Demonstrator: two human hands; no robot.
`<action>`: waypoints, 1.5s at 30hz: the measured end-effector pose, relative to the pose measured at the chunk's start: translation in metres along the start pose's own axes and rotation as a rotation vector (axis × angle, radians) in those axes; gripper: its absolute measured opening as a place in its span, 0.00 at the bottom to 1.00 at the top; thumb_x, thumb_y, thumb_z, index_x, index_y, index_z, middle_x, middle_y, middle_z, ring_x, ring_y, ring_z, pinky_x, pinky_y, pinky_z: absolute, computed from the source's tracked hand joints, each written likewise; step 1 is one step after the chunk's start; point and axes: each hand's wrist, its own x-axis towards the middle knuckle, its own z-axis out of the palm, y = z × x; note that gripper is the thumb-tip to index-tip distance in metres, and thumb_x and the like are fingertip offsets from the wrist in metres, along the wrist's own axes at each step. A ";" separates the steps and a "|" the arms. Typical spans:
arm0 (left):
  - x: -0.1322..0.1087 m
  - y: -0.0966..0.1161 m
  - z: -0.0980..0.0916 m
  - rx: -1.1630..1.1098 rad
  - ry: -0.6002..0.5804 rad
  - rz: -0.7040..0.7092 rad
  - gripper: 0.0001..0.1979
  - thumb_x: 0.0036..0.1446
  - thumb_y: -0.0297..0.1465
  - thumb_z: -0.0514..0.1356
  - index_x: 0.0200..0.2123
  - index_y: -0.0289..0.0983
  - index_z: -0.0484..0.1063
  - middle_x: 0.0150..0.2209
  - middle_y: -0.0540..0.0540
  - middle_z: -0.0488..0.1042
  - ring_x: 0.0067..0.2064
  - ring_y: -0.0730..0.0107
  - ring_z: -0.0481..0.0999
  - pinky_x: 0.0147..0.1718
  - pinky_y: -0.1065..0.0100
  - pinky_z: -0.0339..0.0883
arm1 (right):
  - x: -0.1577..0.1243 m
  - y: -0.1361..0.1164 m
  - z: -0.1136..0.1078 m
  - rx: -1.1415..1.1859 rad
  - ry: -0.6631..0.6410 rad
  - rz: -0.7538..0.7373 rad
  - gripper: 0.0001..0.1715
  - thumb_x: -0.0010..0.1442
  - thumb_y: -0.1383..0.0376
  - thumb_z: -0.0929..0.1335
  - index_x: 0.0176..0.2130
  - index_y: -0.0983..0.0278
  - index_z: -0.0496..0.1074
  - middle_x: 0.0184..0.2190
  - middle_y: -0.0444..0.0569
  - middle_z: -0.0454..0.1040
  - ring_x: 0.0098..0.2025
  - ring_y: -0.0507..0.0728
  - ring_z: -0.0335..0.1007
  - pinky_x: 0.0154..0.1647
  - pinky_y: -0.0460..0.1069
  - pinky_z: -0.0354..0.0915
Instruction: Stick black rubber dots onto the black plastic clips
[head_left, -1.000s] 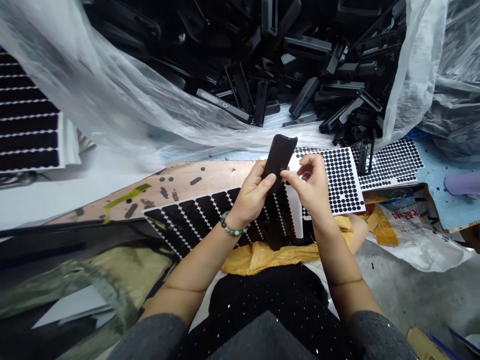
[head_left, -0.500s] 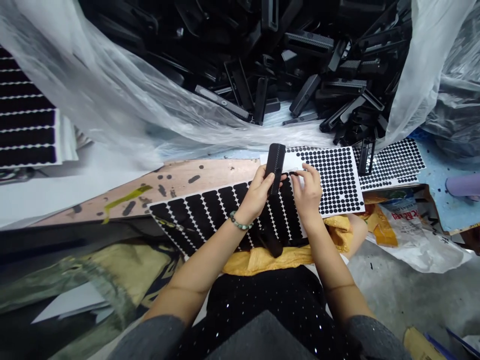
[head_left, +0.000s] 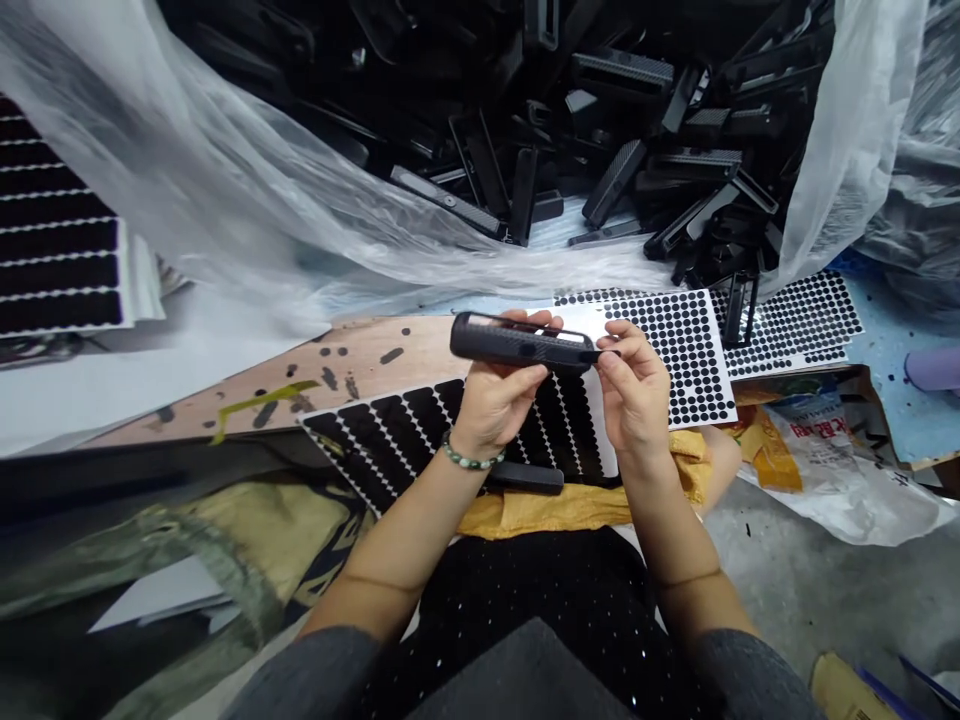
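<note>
Moved: black ribbed plastic bar [head_left: 521, 343] turned level from upright
Left grip [head_left: 499, 405]: closed around bar
Right grip [head_left: 634, 395]: pinching bar's end
Beyond right grip: white sheet of round black stickers [head_left: 667, 360]

Light: bright and even across the bench, with no lamp in view.
Glare: a milky white sheen at 11 o'clock on the plastic sheeting [head_left: 247, 170].
Shadows: deep and murky at 12 o'clock inside the heap of black plastic parts [head_left: 600, 130].
Distortion: strong wide-angle bowing at 9 o'clock, where the sheet of black adhesive pads [head_left: 52, 220] stretches.
Focus: the black plastic casing [head_left: 525, 343] looks crisp at the centre, with no motion blur.
</note>
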 end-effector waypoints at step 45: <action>-0.021 0.023 -0.038 0.404 0.120 0.298 0.23 0.51 0.44 0.69 0.48 0.45 0.70 0.43 0.49 0.77 0.43 0.67 0.79 0.45 0.66 0.75 | -0.057 0.023 -0.013 -0.693 -0.526 -0.097 0.20 0.65 0.54 0.64 0.51 0.62 0.71 0.40 0.51 0.78 0.42 0.56 0.74 0.45 0.55 0.73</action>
